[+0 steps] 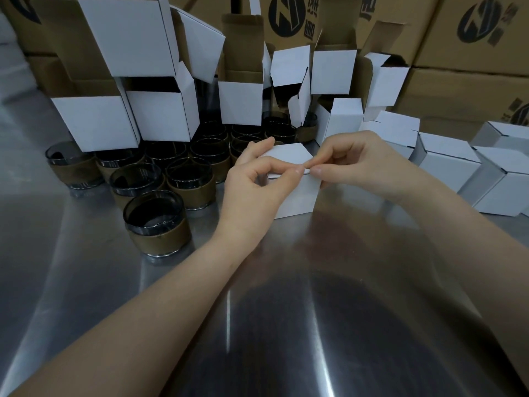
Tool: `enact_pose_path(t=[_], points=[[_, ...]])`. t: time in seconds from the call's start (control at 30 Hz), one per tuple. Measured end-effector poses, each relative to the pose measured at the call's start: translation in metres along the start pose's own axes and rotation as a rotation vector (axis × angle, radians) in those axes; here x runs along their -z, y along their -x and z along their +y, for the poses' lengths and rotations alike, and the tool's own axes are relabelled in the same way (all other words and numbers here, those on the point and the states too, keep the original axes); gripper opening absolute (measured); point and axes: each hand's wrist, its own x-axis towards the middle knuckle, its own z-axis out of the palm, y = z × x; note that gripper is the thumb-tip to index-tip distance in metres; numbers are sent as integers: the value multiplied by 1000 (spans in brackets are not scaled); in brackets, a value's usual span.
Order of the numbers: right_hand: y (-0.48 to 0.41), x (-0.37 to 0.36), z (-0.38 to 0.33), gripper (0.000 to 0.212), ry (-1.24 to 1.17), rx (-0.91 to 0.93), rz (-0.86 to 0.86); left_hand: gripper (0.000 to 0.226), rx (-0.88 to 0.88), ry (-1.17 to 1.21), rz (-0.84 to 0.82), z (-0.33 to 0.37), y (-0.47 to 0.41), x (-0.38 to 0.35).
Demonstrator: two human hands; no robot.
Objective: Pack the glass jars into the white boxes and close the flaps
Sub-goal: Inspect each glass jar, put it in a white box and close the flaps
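— Where's the box [294, 193]?
— Middle of the bench [286, 282], right of the jars [189, 181]. My left hand [257, 179] and right hand [352, 161] both pinch the lid flap's [289, 154] front edge.
— Tip?
— I'd tuck the tab evenly, without creasing.

About a dozen glass jars [157, 222] show; others may hide behind boxes. Roughly ten open white boxes [96, 121] stand stacked. At least four closed white boxes [448, 161] lie right, plus one white box [294, 196] in front. At least four brown cartons [469, 32] stand behind.
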Motion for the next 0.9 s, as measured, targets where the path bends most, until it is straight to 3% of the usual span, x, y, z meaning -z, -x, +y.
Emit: enact_pose_path(t=[0.17,0.47,0.9], points=[[0,-1,-6,2,174,61,25,13,12,24,2,0,-2,1],[-1,-7,-22,15,551,197,55,14,15,27,-7,1,-1,0],[-1,-31,-12,35,537,148,81,28,-19,96,-40,-5,0,3]])
